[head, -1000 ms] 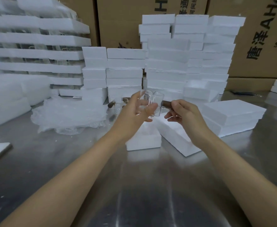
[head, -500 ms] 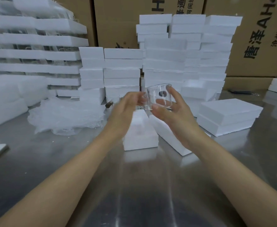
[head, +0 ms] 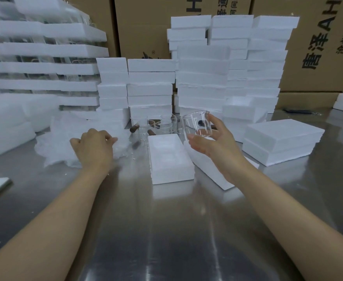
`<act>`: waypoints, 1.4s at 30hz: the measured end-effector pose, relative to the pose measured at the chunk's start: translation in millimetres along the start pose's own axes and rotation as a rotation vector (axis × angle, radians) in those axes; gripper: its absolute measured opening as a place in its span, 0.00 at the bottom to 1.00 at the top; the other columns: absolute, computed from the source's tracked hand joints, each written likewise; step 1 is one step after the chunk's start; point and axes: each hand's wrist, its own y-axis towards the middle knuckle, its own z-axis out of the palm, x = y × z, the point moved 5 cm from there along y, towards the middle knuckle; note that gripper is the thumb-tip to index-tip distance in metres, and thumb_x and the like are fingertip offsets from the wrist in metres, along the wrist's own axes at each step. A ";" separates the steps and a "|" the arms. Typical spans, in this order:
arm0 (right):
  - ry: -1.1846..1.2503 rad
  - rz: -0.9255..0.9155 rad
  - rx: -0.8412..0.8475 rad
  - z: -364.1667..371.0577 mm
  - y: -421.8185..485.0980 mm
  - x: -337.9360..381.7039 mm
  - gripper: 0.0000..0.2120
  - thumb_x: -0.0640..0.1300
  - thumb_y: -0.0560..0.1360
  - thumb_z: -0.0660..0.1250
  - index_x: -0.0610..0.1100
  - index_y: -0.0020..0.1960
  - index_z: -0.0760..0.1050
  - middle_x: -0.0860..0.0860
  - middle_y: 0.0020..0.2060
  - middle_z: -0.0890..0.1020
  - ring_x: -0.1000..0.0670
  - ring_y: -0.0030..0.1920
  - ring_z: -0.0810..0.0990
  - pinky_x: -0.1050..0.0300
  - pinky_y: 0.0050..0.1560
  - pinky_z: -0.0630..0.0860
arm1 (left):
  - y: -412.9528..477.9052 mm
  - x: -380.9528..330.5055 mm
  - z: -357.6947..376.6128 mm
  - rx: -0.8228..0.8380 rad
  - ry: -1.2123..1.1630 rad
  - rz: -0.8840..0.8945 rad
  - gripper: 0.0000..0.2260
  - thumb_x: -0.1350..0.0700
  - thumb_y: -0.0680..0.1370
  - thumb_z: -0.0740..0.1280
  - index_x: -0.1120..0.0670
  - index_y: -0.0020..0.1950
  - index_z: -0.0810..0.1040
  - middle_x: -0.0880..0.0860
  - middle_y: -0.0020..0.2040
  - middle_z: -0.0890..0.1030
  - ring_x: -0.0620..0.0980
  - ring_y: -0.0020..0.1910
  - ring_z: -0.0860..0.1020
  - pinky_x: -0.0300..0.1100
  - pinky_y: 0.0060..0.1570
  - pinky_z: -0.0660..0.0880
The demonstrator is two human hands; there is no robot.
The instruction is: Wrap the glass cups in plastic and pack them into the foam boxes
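I hold the glass cup [head: 197, 123] clear of the surface [head: 166, 230] near the open foam box [head: 168, 159], my right hand [head: 211, 145] curled round it, while my left hand [head: 94, 147] fingers pinch the plastic [head: 61, 138], presumably for wrapping.

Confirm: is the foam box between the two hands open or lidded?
Open: the foam box shows its recessed hollow from above, with no lid on it.

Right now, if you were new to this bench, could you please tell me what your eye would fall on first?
The clear glass cup held up in the right hand at centre draws the eye first. Behind it rise tall stacks of white foam boxes, and an open foam box lies just below. At left, the left hand grips a crumpled plastic heap.
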 end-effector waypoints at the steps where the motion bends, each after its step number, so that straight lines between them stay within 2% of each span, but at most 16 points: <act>1: 0.011 0.011 -0.008 -0.9 0.4 -0.6 0.32 0.40 0.70 0.75 0.58 0.67 0.65 0.48 0.60 0.76 0.49 0.57 0.80 0.55 0.55 0.79 | -0.7 0.2 -5.5 -0.054 -0.063 -0.018 0.11 0.51 0.80 0.64 0.56 0.50 0.84 0.58 0.48 0.79 0.59 0.46 0.76 0.50 0.50 0.60; 3: 0.070 0.037 -0.006 -1.7 1.4 -1.7 0.32 0.39 0.71 0.73 0.55 0.69 0.64 0.45 0.60 0.76 0.47 0.55 0.81 0.53 0.57 0.78 | -3.6 -2.4 -20.9 -0.209 -0.277 -0.053 0.10 0.52 0.80 0.64 0.55 0.52 0.83 0.57 0.54 0.77 0.57 0.48 0.76 0.49 0.53 0.63; 6: 0.207 0.091 0.004 -4.7 3.0 0.4 0.27 0.38 0.75 0.67 0.51 0.69 0.62 0.49 0.59 0.74 0.45 0.49 0.84 0.60 0.48 0.80 | -8.1 -23.3 -42.2 -0.376 -0.552 0.003 0.09 0.52 0.80 0.63 0.53 0.51 0.82 0.53 0.54 0.76 0.52 0.43 0.73 0.49 0.52 0.68; 10: 0.450 0.151 0.011 -7.4 6.2 2.2 0.20 0.37 0.75 0.67 0.46 0.63 0.63 0.46 0.58 0.71 0.43 0.45 0.85 0.61 0.42 0.78 | -15.9 -52.3 -48.6 -0.352 -0.581 0.195 0.08 0.52 0.80 0.64 0.53 0.48 0.81 0.49 0.49 0.75 0.47 0.38 0.71 0.47 0.50 0.68; 12: 0.424 0.151 -0.009 -8.0 6.0 1.6 0.22 0.39 0.74 0.69 0.45 0.65 0.64 0.46 0.56 0.70 0.44 0.44 0.85 0.62 0.40 0.78 | -21.0 -54.8 -47.5 -0.309 -0.646 0.218 0.07 0.55 0.81 0.62 0.55 0.48 0.78 0.46 0.47 0.74 0.48 0.37 0.72 0.46 0.47 0.70; 15: 0.363 0.139 -0.010 -8.0 5.1 3.5 0.24 0.45 0.73 0.71 0.42 0.65 0.67 0.46 0.53 0.72 0.43 0.46 0.84 0.63 0.37 0.77 | -29.1 -68.7 -60.7 -0.271 -0.921 0.246 0.06 0.57 0.82 0.58 0.53 0.47 0.72 0.52 0.41 0.78 0.51 0.35 0.75 0.38 0.38 0.69; 19: 0.231 0.121 0.030 -5.5 4.2 9.7 0.12 0.57 0.71 0.66 0.52 0.50 0.75 0.51 0.47 0.79 0.51 0.48 0.81 0.60 0.41 0.70 | -40.8 -94.9 -83.5 -0.259 -1.093 0.378 0.02 0.55 0.81 0.62 0.50 0.49 0.70 0.44 0.42 0.78 0.42 0.39 0.78 0.27 0.41 0.69; 22: 0.234 0.115 -0.015 -7.6 4.0 12.6 0.11 0.57 0.72 0.66 0.54 0.51 0.73 0.47 0.53 0.78 0.47 0.50 0.76 0.58 0.41 0.65 | -44.6 -106.0 -79.1 -0.115 -1.081 0.415 0.19 0.52 0.75 0.72 0.45 0.59 0.65 0.46 0.48 0.72 0.40 0.44 0.75 0.26 0.49 0.69; 24: 0.314 0.118 -0.021 -7.8 2.5 14.9 0.13 0.54 0.72 0.66 0.51 0.52 0.69 0.48 0.44 0.80 0.48 0.40 0.75 0.58 0.39 0.65 | -46.2 -109.9 -67.6 -0.018 -1.001 0.413 0.30 0.57 0.72 0.75 0.48 0.67 0.60 0.51 0.54 0.67 0.39 0.46 0.73 0.22 0.51 0.67; 27: 0.341 0.082 -0.024 -8.5 0.5 19.4 0.12 0.54 0.73 0.64 0.50 0.53 0.69 0.51 0.36 0.80 0.50 0.32 0.74 0.58 0.39 0.66 | -46.2 -109.1 -53.0 0.051 -0.974 0.352 0.32 0.59 0.74 0.72 0.53 0.71 0.57 0.53 0.56 0.63 0.40 0.48 0.72 0.22 0.52 0.67; 29: 0.340 0.083 -0.052 -10.6 -0.4 21.5 0.16 0.57 0.69 0.65 0.48 0.52 0.72 0.50 0.37 0.80 0.50 0.32 0.74 0.59 0.37 0.67 | -43.1 -108.1 -44.1 0.141 -1.043 0.250 0.32 0.52 0.76 0.71 0.51 0.72 0.54 0.51 0.58 0.61 0.40 0.50 0.74 0.26 0.50 0.70; 31: 0.302 0.104 -0.048 -10.6 0.5 19.8 0.15 0.57 0.72 0.64 0.47 0.51 0.72 0.50 0.36 0.81 0.50 0.31 0.73 0.58 0.37 0.66 | -42.7 -110.1 -32.9 0.291 -1.068 0.180 0.41 0.41 0.71 0.71 0.47 0.73 0.48 0.49 0.62 0.57 0.41 0.54 0.75 0.28 0.47 0.70; 34: 0.166 0.145 -0.026 -5.7 1.5 13.7 0.15 0.55 0.73 0.65 0.46 0.51 0.71 0.48 0.39 0.81 0.50 0.28 0.73 0.58 0.35 0.66 | -55.6 -112.9 -15.0 0.458 -0.822 0.307 0.49 0.41 0.67 0.76 0.40 0.74 0.43 0.43 0.67 0.49 0.43 0.56 0.72 0.28 0.50 0.69; 36: 0.056 0.148 -0.030 -4.4 1.8 10.4 0.19 0.58 0.67 0.66 0.46 0.50 0.71 0.48 0.43 0.81 0.51 0.29 0.75 0.58 0.35 0.67 | -63.1 -110.7 -6.0 0.486 -0.704 0.365 0.46 0.52 0.70 0.76 0.41 0.74 0.45 0.41 0.65 0.49 0.43 0.49 0.74 0.29 0.45 0.70; 39: -0.027 0.109 -0.046 -6.5 2.1 10.2 0.19 0.60 0.64 0.66 0.50 0.49 0.72 0.52 0.48 0.78 0.53 0.32 0.77 0.58 0.40 0.69 | -59.5 -106.1 -7.2 0.416 -0.736 0.330 0.35 0.67 0.74 0.65 0.44 0.74 0.55 0.48 0.64 0.58 0.42 0.45 0.75 0.28 0.33 0.70; 42: -0.053 0.088 -0.093 -13.6 4.5 10.5 0.19 0.62 0.65 0.65 0.51 0.50 0.72 0.53 0.49 0.76 0.54 0.30 0.79 0.59 0.41 0.70 | -51.6 -103.2 -16.6 0.314 -0.811 0.311 0.27 0.69 0.77 0.60 0.49 0.73 0.64 0.50 0.60 0.68 0.43 0.41 0.73 0.24 0.34 0.68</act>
